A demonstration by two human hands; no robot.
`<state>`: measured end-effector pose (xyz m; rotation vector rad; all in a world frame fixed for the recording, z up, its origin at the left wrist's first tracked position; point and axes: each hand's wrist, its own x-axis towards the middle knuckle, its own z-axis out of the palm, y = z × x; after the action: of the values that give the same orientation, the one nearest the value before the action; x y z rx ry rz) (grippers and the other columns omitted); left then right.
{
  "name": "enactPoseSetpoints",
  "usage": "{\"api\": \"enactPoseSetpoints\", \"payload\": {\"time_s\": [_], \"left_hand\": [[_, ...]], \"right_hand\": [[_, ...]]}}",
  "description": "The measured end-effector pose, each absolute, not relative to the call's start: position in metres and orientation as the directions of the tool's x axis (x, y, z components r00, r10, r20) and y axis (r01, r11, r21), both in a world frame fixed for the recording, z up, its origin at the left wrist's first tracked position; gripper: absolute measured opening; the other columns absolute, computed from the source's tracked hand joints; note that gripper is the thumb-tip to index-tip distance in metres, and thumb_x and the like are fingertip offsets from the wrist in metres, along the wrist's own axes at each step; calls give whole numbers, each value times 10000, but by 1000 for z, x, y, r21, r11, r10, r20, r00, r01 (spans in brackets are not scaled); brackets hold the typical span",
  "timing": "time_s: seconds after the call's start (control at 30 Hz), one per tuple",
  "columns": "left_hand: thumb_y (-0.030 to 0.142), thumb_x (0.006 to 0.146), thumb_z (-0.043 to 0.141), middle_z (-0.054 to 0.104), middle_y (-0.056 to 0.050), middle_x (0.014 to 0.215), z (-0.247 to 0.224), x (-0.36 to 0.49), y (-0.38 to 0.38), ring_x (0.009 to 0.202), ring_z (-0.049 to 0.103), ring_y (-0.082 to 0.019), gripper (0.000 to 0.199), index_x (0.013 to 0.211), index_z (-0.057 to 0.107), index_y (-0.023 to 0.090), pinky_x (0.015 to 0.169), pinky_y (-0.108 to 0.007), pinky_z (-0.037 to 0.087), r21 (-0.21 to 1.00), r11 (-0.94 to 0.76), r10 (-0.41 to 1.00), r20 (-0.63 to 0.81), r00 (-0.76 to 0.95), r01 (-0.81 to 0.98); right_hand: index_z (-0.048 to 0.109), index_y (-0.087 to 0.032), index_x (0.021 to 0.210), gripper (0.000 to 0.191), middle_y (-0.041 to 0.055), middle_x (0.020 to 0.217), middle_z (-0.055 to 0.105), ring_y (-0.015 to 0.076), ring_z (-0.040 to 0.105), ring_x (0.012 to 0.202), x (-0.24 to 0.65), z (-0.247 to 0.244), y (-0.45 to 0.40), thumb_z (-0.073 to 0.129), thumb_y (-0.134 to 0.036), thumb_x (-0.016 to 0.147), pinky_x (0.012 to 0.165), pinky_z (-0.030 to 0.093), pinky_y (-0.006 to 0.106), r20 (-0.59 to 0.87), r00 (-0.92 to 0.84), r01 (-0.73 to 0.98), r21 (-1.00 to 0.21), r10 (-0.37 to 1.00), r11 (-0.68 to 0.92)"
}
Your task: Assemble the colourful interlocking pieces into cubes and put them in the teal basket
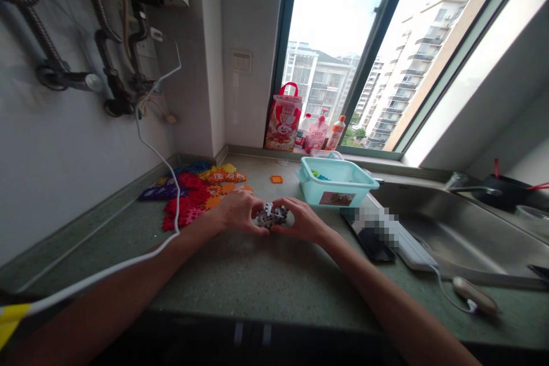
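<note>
Grey pieces: a small cluster of grey lattice pieces (271, 215) is sitting between the two hands, above or on the front part of the counter (266, 280); whether it is touching the surface, I cannot tell.
Left hand: the left hand (242, 210) is curving its thumb and fingers around the left side of the cluster, and it seems to be gripping lightly.
Right hand: the right hand (301, 221) is doing the same from the right side, with thumb below and forefinger above.
Fingers to cluster: for the left fingers the cluster is lying to the right, for the right fingers to the left; both hands are touching it, so neither is nearer.
Long axis: it seems to be running sideways, from one hand to the other, but the fingers are hiding the ends.
Colored pile: red, purple and orange pieces (191, 194) are lying beyond the left forearm.
Single orange piece: one orange piece (277, 179) is lying flat beyond the hands.
Basket: a pale turquoise basket (313, 190) is standing beyond the right hand, to its right.
</note>
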<state>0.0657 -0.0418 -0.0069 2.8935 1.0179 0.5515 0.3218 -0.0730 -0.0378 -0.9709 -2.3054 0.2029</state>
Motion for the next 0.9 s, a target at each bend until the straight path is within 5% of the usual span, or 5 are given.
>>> {"api": "enactPoseSetpoints", "payload": {"time_s": [0.33,0.63,0.9], "left_hand": [[557,709,804,730,-13,747,-2,62,-39,803,673,-243,344,757,694,235,913,-402,437,100,-795,587,373,718,598],[494,735,808,749,-17,793,-3,71,-43,850,694,-252,332,923,743,228,947,-406,444,166,-785,593,477,649,596],[460,703,829,714,30,678,-6,80,-41,763,684,-212,470,1101,773,216,942,-380,430,234,-787,604,483,634,571]], "right_hand": [[661,-246,1251,338,57,1156,763,221,727,986,318,-39,-74,709,-359,937,906,566,348,509,-515,465,-510,690,724],[690,-255,1160,252,80,1216,748,253,711,1121,319,-34,-71,727,-369,939,1021,539,403,625,-410,501,-455,665,736],[651,-233,1224,323,119,1360,692,273,668,1205,328,-18,-78,697,-211,904,1048,521,428,594,-567,421,-387,571,820]]}}
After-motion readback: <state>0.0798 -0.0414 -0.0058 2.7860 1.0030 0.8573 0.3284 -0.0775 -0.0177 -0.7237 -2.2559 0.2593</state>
